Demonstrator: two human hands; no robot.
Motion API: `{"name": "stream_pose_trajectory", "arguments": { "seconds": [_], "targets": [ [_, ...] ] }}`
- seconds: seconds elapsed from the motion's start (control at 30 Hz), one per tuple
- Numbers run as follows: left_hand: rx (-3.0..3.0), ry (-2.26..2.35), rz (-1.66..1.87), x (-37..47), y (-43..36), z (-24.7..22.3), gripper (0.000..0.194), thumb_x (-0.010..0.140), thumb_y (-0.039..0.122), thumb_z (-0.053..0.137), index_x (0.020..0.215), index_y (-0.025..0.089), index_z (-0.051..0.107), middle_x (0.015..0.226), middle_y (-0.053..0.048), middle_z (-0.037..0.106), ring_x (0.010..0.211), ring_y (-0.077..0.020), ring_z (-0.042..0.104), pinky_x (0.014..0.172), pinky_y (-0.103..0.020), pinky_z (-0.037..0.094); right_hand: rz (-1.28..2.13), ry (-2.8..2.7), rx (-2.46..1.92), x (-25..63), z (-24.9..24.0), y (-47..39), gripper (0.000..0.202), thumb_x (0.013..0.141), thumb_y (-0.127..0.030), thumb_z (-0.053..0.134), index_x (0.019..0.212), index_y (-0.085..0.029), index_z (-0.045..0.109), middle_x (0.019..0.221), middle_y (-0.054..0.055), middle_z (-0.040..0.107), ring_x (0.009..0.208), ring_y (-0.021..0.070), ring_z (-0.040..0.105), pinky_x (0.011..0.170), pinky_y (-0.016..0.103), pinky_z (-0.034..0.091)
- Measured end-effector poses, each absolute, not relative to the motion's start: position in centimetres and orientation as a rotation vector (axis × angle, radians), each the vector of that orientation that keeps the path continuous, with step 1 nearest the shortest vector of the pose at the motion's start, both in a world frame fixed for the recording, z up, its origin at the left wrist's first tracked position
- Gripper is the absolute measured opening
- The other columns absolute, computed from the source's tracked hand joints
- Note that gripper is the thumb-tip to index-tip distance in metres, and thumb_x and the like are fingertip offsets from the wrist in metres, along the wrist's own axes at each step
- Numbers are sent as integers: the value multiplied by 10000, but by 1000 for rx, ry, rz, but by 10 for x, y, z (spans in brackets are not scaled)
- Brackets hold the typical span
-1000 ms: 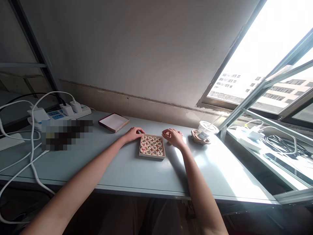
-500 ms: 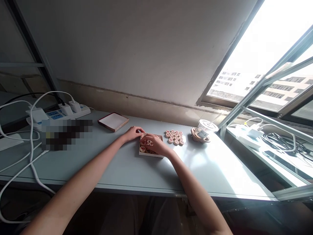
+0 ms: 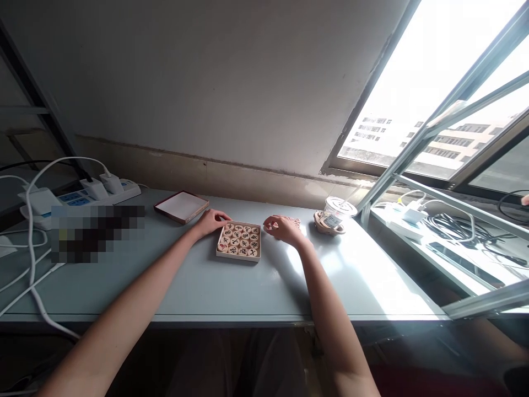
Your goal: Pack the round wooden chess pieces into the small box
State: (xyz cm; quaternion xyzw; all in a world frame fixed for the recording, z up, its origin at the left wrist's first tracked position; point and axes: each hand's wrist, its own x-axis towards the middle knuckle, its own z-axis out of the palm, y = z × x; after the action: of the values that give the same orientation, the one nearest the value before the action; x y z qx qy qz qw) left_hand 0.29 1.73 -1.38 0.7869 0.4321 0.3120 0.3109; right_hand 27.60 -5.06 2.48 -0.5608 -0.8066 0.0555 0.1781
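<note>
A shallow box point(image 3: 238, 257) on the table holds rows of round wooden Chinese chess pieces point(image 3: 235, 241), nearly all with dark characters and one at the near left corner with a red one. My left hand point(image 3: 211, 221) grips the box at its far left corner with thumb and fingers. To the right of the box, my right hand point(image 3: 283, 227) is over the loose red-marked Chinese chess pieces point(image 3: 296, 221), its fingers bent and apart. It covers most of this group, and I make out nothing held in it.
The upturned box lid point(image 3: 182, 206) lies at the back left. Power strips and white cables point(image 3: 119, 189) take up the left end. A lidded plastic cup point(image 3: 332, 216) in a cardboard carrier stands at the right, near a metal frame point(image 3: 386, 184). Another person's arm shows at the lower right.
My right hand has left the box and moved right over the loose pieces, uncovering the pieces in the box. My left hand stays at the box corner. The view has shifted slightly.
</note>
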Motion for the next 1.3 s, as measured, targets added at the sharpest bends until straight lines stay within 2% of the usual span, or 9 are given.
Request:
{"name": "stream_pose_trajectory", "arguments": {
  "seconds": [0.13,0.37,0.57,0.7,0.9,1.03,1.13,1.2,1.3],
  "targets": [
    [2090,1143,841,3,18,-16,337,677,420,555,833,160,702,843,-66,693,773,-211,615,665,-277,467,98,-2297,-1668,287,24,-47,111,756,-161,582,772,-228,669,999,36,617,1004,218,512,858,376,363],
    [2116,1125,857,6,18,-16,318,692,412,552,832,164,695,879,-66,690,843,-221,609,746,-289,460,363,-2366,-1041,222,30,-67,277,795,-278,601,1071,-259,595,1081,39,590,1010,174,525,865,315,408],
    [2112,1124,865,6,17,-17,306,705,391,536,845,167,691,886,-58,691,835,-214,608,759,-288,453,451,-2451,-813,172,12,-83,165,844,-246,533,985,-233,619,989,29,618,950,146,548,845,272,420],
    [2121,1115,854,6,19,-18,296,700,387,542,841,172,689,886,-56,690,846,-217,607,776,-295,448,446,-2397,-883,181,11,-79,123,806,-227,575,916,-200,623,945,45,618,893,152,558,774,260,441],
    [2089,1114,826,5,18,-16,309,685,412,560,838,177,691,902,-66,687,869,-229,602,766,-297,455,483,-2260,-1021,214,29,-70,214,801,-245,565,1008,-201,601,927,36,616,797,122,574,734,244,454],
    [2050,1124,814,3,20,-17,332,672,421,568,849,171,694,886,-73,686,845,-232,608,718,-294,469,481,-2241,-1235,252,42,-65,177,799,-308,556,911,-208,649,891,32,618,757,124,570,683,242,451],
    [2053,1133,812,2,22,-20,334,674,405,553,862,167,694,868,-72,687,824,-226,611,696,-292,476,558,-2290,-1435,276,45,-64,198,788,-314,548,933,-231,655,876,26,623,710,126,566,635,243,442],
    [2060,1137,816,2,22,-21,330,677,395,547,864,166,694,860,-69,688,814,-220,613,687,-287,477,518,-2360,-1565,285,44,-64,190,764,-288,562,923,-254,660,860,19,625,756,151,563,680,272,435],
    [2066,1138,827,3,22,-21,329,684,403,548,859,166,694,858,-69,688,810,-217,614,673,-279,474,237,-2395,-1729,290,40,-63,174,728,-250,584,876,-285,667,908,21,616,912,215,529,823,373,382]
  ]
}}
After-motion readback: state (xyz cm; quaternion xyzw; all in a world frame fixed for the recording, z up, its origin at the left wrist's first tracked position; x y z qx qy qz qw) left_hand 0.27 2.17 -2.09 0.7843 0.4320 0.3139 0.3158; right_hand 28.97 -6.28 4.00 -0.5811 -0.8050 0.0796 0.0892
